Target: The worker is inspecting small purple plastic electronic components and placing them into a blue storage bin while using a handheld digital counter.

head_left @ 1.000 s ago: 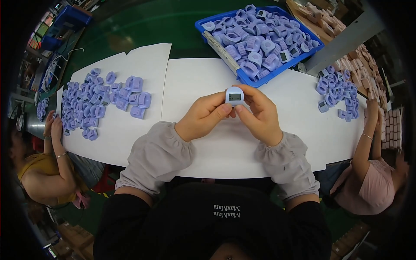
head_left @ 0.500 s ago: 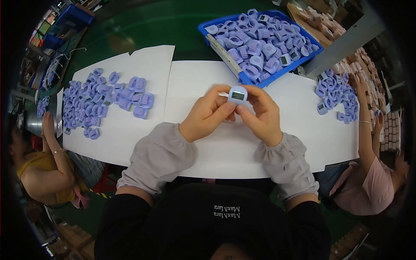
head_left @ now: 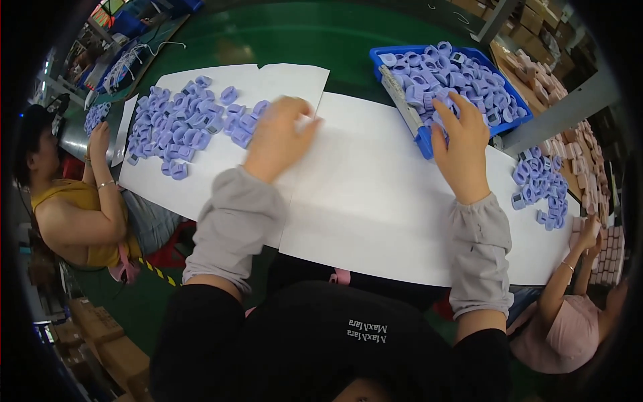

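Note:
My left hand, smeared by motion, is over the white sheet at the right edge of a heap of small lavender plastic devices. Its thumb and forefinger show a gap, with nothing visible between them. My right hand reaches to the near edge of a blue bin piled with the same lavender devices. Its fingers are spread over the pieces; whether the fingertips touch one cannot be made out. Some of the devices have a small grey screen in a rounded housing.
White sheets cover the table. More lavender devices lie at the right, near a grey metal post. Stacks of pinkish pieces stand beyond. A person in yellow sits left, another in pink right.
The screened device held between both hands is no longer in them. My left hand has moved left to the heap, my right hand right to the bin. The view has shifted.

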{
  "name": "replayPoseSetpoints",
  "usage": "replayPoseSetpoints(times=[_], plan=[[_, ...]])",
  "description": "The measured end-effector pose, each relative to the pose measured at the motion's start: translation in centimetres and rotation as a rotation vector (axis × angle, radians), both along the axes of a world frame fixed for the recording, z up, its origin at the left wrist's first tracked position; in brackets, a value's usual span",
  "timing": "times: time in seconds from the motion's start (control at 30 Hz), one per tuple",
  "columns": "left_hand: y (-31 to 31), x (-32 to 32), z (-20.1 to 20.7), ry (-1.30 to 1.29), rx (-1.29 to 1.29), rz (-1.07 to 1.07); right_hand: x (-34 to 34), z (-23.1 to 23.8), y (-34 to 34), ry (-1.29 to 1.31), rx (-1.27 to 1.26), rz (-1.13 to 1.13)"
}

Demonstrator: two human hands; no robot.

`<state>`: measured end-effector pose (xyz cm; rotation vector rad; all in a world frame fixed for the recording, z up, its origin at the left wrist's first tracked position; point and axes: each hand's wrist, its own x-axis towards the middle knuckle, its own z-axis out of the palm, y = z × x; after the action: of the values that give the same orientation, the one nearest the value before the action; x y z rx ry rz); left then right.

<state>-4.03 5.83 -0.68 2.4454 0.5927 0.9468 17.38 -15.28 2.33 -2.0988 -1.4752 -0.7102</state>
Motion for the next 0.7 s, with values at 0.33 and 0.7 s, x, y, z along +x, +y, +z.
replayPoseSetpoints(times=[0.33,0.7], plan=[[2.1,0.1,2.0,0.296,-0.13,0.083,-2.1,0.4,-0.2,0.028,0.031,0.121],[-8.7,6.5,0.7,-0.016,-1.538,-0.761,-4.4,-3.4,-2.4,1.309,0.344,0.55]])
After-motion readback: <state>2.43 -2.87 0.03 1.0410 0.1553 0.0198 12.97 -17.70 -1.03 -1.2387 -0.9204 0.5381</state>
